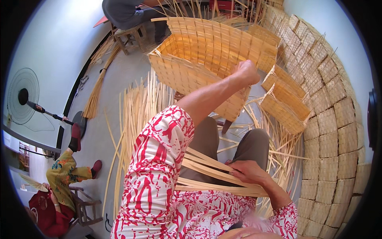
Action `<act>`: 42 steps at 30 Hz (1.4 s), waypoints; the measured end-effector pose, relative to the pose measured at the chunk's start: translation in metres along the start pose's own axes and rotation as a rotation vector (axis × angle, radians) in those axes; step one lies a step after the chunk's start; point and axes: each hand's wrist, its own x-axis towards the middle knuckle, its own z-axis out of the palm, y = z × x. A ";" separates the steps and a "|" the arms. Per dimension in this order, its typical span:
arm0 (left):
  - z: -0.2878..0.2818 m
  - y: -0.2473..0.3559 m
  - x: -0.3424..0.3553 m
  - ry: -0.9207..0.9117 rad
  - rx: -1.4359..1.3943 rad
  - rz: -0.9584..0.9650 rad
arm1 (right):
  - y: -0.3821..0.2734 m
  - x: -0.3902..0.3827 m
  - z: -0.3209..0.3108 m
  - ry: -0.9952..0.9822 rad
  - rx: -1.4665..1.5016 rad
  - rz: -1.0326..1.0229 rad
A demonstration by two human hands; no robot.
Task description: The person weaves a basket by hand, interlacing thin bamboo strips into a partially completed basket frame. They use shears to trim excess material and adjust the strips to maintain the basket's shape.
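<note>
A large woven bamboo basket (181, 73), rectangular and open-topped, stands tilted in front of my knees. My left arm crosses over its near wall, and my left hand (246, 72) is closed at the right part of the basket. The fingertips are turned away, so what they pinch is hidden. Across my lap lie several long, flat bamboo strips (209, 161). My right hand (250, 173) is closed around some of these strips near my right knee. Loose upright strip ends stick up beyond the basket's far wall.
Smaller woven baskets (284, 105) stand right of the large one. Stacked woven baskets (328, 147) line the right wall. Loose strips (137, 107) cover the floor at left. A fan (24, 96), a seated person (63, 175) and another person (127, 16) are farther off.
</note>
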 end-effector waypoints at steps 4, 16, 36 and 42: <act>0.025 0.008 0.002 -0.103 -0.054 0.059 | 0.010 -0.003 0.004 0.036 0.004 -0.026; -0.040 0.035 0.016 0.390 0.003 0.843 | 0.061 0.006 -0.144 1.058 0.532 0.082; -0.056 0.047 0.027 -0.170 0.041 0.652 | 0.090 0.096 -0.243 0.565 1.253 -0.385; -0.044 0.037 0.034 -0.043 0.154 0.808 | 0.095 0.108 -0.235 0.546 1.300 -0.442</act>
